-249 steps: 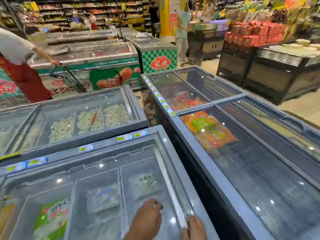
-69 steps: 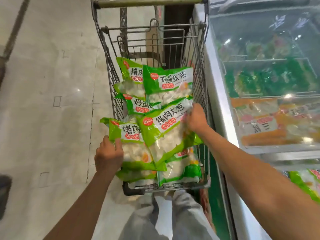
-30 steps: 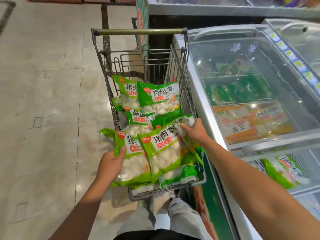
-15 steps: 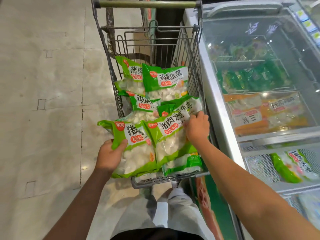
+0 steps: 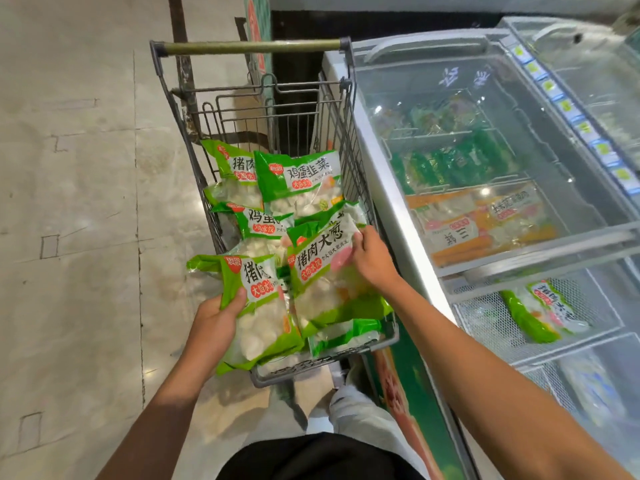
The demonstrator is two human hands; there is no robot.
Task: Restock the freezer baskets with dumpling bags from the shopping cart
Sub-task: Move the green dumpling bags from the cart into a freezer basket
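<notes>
Pale tiled floor (image 5: 79,209), orange packets (image 5: 481,223)

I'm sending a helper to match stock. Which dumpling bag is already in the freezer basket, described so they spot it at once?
Start at the chest freezer right of the shopping cart. Its open wire-mesh basket, nearest the person, holds one green-and-white dumpling bag. It lies alone, unlike the orange packs under glass.

green-and-white dumpling bags (image 5: 263,306) with red labels, grey wire cart (image 5: 332,129).

Glossy plastic dumpling bags (image 5: 322,278); bare wire-metal cart (image 5: 332,116); polished stone floor (image 5: 79,202).
</notes>
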